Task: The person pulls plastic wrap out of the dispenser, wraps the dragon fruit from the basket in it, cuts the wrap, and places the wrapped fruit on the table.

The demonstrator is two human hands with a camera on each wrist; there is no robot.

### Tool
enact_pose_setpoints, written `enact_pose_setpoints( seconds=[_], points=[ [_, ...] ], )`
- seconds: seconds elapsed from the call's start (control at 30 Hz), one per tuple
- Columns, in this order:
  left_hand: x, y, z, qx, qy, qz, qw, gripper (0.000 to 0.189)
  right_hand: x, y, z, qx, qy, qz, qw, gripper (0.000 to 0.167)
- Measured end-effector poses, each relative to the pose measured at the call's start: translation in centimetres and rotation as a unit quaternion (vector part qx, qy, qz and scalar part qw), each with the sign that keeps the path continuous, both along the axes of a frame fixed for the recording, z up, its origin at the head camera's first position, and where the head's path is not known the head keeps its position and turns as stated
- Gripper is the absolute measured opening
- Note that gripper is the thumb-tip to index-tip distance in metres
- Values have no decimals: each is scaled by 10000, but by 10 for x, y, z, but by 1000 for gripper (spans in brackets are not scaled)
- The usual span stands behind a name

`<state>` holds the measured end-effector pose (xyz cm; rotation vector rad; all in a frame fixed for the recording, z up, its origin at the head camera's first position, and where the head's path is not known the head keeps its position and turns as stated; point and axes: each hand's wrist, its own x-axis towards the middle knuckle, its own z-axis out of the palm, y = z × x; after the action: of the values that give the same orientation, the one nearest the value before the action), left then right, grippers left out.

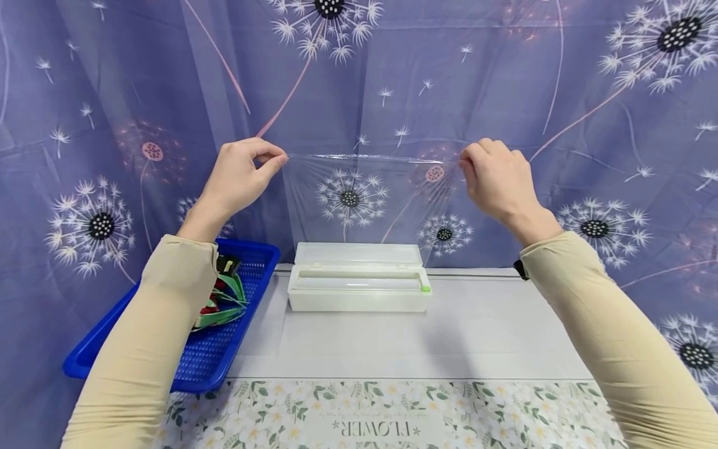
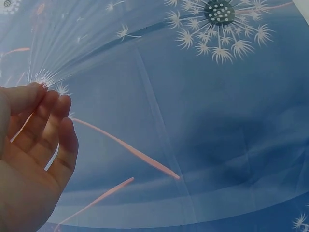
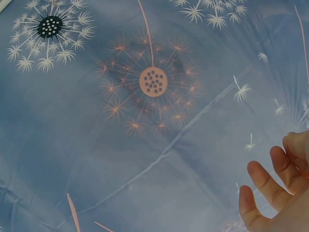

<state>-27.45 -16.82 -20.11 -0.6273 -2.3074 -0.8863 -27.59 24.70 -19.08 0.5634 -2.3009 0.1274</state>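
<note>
A sheet of clear plastic wrap is stretched upright between the two hands, above and behind a white dispenser box. My left hand pinches its upper left corner between thumb and index finger; in the left wrist view, creases fan out from the fingertips. At the upper right corner, my right hand grips the wrap with curled fingers. The box stands on the table with its lid tipped back. A roll lies inside it, and a small green piece sits at its right front edge.
On the left, partly behind the left sleeve, is a blue plastic basket holding green and red items. A purple dandelion-print curtain hangs behind the white table. A floral mat covers the table's front.
</note>
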Motion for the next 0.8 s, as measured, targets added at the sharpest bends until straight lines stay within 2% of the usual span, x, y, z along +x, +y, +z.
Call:
enact_pose_setpoints(
  seconds=[0.3, 0.53, 0.8],
  points=[
    [4, 2, 8, -48, 176, -117, 9998, 22, 6, 4, 7, -89, 93, -22, 9999, 12],
    [9, -1, 16, -63, 301, -16, 9995, 21, 5, -1, 14, -93, 62, -31, 9999, 13],
    [6, 1, 24, -57, 415, 10, 9991, 21, 7, 1, 22, -59, 196, -61, 9998, 14]
  ],
)
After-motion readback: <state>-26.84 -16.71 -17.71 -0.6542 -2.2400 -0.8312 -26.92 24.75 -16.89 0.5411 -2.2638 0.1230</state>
